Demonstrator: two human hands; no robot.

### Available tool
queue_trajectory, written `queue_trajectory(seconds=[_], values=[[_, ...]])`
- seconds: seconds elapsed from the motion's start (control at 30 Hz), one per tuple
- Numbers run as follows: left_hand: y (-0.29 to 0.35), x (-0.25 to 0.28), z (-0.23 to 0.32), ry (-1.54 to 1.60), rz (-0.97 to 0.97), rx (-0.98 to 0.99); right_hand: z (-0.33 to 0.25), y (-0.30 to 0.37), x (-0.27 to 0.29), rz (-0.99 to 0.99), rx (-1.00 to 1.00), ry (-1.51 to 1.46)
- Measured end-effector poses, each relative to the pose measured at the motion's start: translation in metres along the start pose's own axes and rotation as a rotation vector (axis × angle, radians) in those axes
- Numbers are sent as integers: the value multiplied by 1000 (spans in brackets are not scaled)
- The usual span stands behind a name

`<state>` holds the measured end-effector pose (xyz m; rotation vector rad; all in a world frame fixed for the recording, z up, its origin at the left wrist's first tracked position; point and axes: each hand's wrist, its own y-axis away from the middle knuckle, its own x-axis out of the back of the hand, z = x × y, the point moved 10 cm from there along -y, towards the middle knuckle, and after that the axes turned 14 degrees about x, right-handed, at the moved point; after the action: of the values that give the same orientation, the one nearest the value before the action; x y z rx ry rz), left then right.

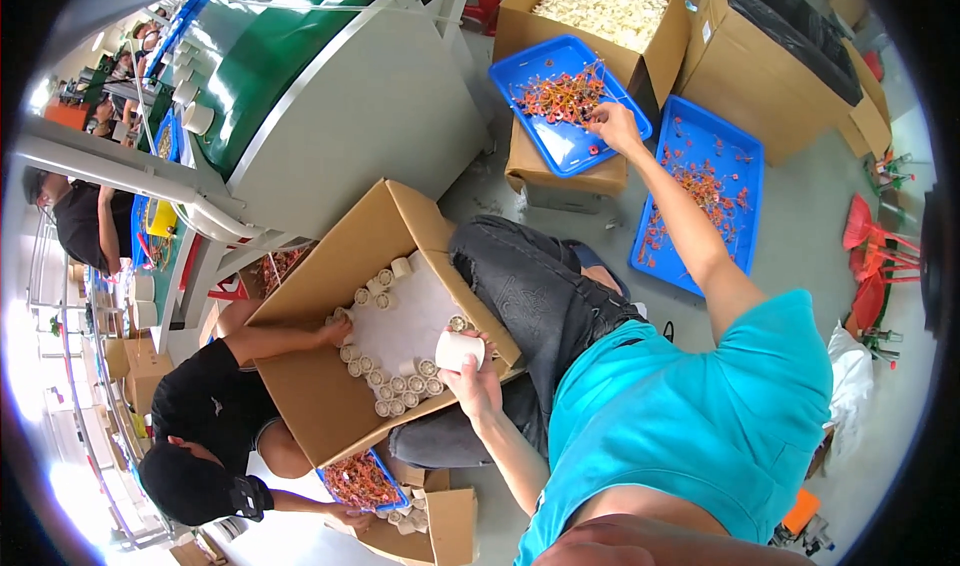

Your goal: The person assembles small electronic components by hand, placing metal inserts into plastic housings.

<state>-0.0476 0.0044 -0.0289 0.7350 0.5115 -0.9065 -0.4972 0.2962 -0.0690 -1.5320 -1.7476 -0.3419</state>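
Observation:
My left hand is closed round a white cylindrical cup over the near side of an open cardboard box. Inside that box, similar white round pieces stand in rows along the edges of a pale sheet. One more round piece shows just beyond the held cup. Off to the right, my right hand reaches into a blue tray. Its fingers are pinched together at the edge of a pile of small orange-red parts with thin leads. What lies between the fingertips is hidden.
A co-worker in black has one hand in the box and the other by a lower tray. A second blue tray lies at right. Behind are a carton of white pieces, another carton and a green conveyor.

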Motion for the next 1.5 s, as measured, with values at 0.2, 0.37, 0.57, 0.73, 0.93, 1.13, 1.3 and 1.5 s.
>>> queue_trajectory(seconds=[0.2,0.37,0.57,0.73,0.93,1.13,1.3,1.5], values=[[-2,-11,-4,-249,46,-15,-14,-11,34,175,-69,-288],[8,-34,22,-561,57,-198,-122,16,-4,-195,-46,-917],[0,-143,59,-1260,-203,-504,-222,92,-54,-551,-51,-1116],[-29,-132,47,-1260,-135,-436,-261,123,-67,-644,-97,-1216],[-45,-91,0,-811,-314,-37,-291,167,-78,-916,-352,-1552],[-24,-73,-19,-282,-431,44,-275,164,-84,-815,-415,-1513],[-19,-61,-29,-168,-365,107,-254,160,-84,-656,-440,-1544],[-18,-54,-24,-299,-246,73,-247,169,-85,-664,-415,-1452]])
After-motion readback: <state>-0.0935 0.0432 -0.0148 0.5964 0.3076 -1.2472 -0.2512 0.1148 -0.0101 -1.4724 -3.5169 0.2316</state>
